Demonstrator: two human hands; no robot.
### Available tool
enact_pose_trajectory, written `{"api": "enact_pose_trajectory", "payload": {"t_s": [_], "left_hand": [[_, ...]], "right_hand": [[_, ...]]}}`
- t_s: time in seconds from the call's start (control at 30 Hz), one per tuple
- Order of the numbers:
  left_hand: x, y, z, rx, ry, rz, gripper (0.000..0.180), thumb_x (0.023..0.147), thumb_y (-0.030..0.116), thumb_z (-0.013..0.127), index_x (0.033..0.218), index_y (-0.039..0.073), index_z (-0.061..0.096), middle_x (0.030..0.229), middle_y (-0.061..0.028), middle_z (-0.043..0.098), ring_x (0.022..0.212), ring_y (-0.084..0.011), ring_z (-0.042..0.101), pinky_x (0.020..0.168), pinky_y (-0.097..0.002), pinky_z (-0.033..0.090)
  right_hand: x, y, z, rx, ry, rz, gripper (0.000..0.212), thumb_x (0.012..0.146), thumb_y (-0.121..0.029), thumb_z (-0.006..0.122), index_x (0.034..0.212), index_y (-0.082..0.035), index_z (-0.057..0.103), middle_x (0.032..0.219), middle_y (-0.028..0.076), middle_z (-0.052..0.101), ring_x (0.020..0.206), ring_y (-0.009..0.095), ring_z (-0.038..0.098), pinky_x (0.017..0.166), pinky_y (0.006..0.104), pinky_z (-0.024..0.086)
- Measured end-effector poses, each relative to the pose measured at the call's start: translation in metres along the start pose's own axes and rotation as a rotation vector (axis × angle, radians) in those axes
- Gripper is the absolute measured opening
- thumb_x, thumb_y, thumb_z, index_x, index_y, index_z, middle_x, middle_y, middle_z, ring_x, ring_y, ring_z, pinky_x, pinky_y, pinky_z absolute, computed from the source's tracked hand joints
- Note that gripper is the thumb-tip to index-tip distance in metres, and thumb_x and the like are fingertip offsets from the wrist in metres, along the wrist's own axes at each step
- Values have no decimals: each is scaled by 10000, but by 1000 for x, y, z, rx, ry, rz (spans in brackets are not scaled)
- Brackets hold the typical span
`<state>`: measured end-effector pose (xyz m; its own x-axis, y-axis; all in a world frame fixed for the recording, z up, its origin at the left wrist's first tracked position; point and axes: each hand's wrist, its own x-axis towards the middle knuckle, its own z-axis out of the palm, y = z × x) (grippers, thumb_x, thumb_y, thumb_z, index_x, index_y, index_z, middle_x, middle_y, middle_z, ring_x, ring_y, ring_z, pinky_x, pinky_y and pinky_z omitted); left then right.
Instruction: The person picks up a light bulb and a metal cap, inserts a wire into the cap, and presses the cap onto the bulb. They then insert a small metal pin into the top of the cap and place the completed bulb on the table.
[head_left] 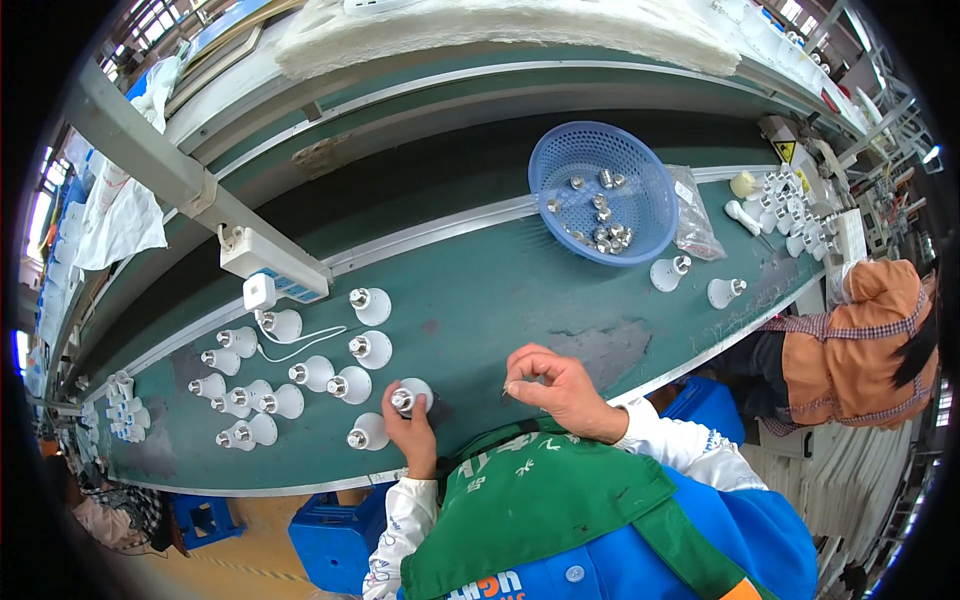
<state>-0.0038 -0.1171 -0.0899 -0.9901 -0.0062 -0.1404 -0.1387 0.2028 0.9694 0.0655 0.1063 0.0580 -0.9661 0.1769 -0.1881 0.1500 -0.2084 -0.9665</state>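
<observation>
My left hand [411,440] grips a white light bulb [421,388] low over the near side of the green bench; its silver screw cap points up. To the right, my right hand [570,395] is closed in a pinch, thumb against forefinger. A tiny dark bit shows at those fingertips, too small to make out. Left of my hands stand several similar white bulbs with silver caps, among them a bulb [368,432] close beside my left hand. Two more lie farther right, one of them a bulb [668,273] below the basket.
A blue plastic basket [655,228] holds loose metal caps, with a clear plastic bag [697,225] beside it. At the left, a power strip [275,275] has a white plug and cable [305,340] trailing among the bulbs. A co-worker in orange [850,350] sits at the right, near clustered bulbs [785,210].
</observation>
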Motion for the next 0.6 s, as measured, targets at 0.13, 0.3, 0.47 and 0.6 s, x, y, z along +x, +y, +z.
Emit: {"api": "enact_pose_trajectory", "payload": {"t_s": [0.13, 0.3, 0.47, 0.6], "left_hand": [[-19, 59, 23, -20, -133, 159, 448, 723, 20, 720, 1142, 7, 563, 1143, -152, 588, 1045, -252, 574, 899, -336, 447], [-31, 123, 34, 122, -395, 452, 468, 629, 27, 767, 1067, 26, 604, 1072, -162, 617, 1040, -326, 575, 890, -391, 460], [-37, 141, 39, 157, -455, 543, 436, 606, 29, 771, 1014, 27, 617, 1016, -132, 633, 998, -328, 584, 861, -405, 465], [-39, 144, 40, 152, -457, 554, 426, 602, 28, 772, 1000, 27, 620, 1003, -128, 636, 983, -326, 587, 848, -406, 466]], "right_hand": [[-2, -1, 0, -291, -8, -237, 53, 798, -48, 653, 828, -21, 618, 972, 52, 536, 893, 146, 510, 799, 281, 404], [-8, -9, -1, -380, 52, -322, 94, 765, -58, 674, 828, -19, 617, 961, 68, 544, 906, 167, 511, 808, 301, 405], [-15, -10, 3, -281, 74, -330, 106, 755, -51, 675, 832, -5, 618, 973, 88, 542, 900, 171, 511, 799, 301, 407], [-18, -9, 6, -247, 136, -348, 93, 745, -82, 671, 824, -63, 626, 926, 50, 573, 863, 177, 540, 835, 327, 346]]}}
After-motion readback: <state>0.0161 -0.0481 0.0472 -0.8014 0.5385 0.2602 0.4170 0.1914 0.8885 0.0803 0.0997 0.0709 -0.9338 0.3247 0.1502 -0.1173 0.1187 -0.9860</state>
